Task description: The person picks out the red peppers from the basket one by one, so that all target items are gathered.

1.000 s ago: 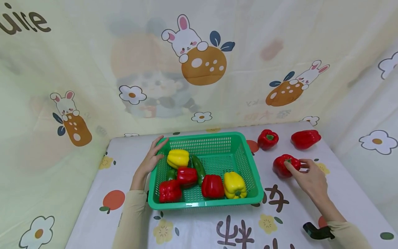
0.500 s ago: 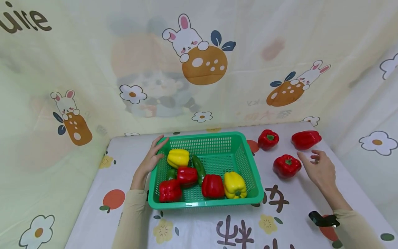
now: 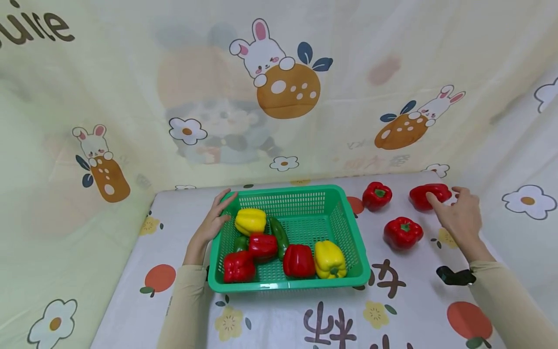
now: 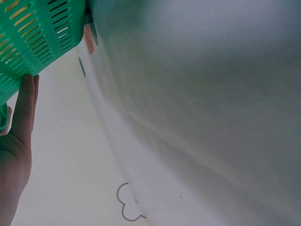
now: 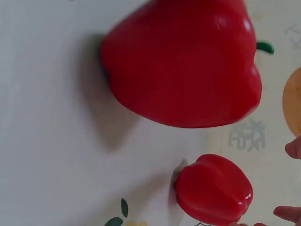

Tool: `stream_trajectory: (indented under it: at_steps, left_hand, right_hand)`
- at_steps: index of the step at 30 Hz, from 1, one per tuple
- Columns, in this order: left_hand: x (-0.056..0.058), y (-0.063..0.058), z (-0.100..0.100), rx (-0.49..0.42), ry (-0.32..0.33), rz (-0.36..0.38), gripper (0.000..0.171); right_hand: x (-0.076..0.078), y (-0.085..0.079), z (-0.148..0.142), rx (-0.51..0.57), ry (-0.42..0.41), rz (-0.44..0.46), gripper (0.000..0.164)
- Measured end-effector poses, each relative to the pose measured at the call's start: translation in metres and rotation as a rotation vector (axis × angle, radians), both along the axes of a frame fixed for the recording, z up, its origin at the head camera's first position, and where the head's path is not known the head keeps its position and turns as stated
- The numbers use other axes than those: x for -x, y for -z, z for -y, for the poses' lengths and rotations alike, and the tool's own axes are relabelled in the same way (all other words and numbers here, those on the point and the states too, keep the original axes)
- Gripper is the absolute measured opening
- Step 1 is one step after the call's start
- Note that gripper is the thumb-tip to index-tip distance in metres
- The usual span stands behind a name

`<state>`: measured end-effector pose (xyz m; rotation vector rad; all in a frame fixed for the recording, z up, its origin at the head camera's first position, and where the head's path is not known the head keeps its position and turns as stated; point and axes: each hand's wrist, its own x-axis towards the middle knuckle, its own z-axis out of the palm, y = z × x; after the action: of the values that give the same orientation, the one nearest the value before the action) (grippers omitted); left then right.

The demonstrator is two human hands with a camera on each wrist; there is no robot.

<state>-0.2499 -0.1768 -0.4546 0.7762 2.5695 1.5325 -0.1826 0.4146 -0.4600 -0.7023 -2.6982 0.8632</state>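
A green basket (image 3: 287, 286) holds yellow bell peppers (image 3: 250, 222), several red bell peppers (image 3: 298, 261) and a long green pepper (image 3: 279, 237). My left hand (image 3: 211, 225) holds its left rim, with straight fingers along the outer wall and the thumb over the edge; the left wrist view shows those fingers (image 4: 24, 110) against the slotted side. My right hand (image 3: 462, 213) hovers round a red bell pepper (image 3: 423, 196) at the back right, thumb and fingers spread. In the right wrist view the fingertips (image 5: 288, 213) stand beside the smaller, farther red pepper (image 5: 214, 188).
Two more red bell peppers lie right of the basket, one at the back (image 3: 377, 196) and one nearer (image 3: 403, 233). The patterned tablecloth (image 3: 331, 320) meets hanging curtains (image 3: 331, 145) at the back and sides.
My right hand has let go of the nearer red bell pepper, which stays on the table. It has moved back and right to the farther one. My left hand has not moved.
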Motion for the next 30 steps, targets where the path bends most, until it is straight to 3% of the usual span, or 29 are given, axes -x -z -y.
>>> stream_trajectory:
  at_steps: [7,13,23,30]
  left_hand:
    - [0.001,-0.001,0.001,-0.005,0.011,0.009,0.063]
    - [0.001,-0.001,0.001,-0.009,0.007,0.021,0.063]
    - [0.002,-0.003,0.002,-0.003,-0.002,0.016,0.064]
    - [0.000,-0.001,0.001,-0.019,0.009,0.013,0.064]
  right_hand:
    - [0.015,-0.002,-0.004,-0.036,-0.035,0.067,0.089]
    - [0.017,0.004,-0.007,-0.064,-0.099,0.084,0.079]
    - [0.017,0.004,-0.011,-0.110,-0.030,0.053,0.057]
    - [0.012,0.005,-0.015,-0.102,-0.057,0.065,0.056]
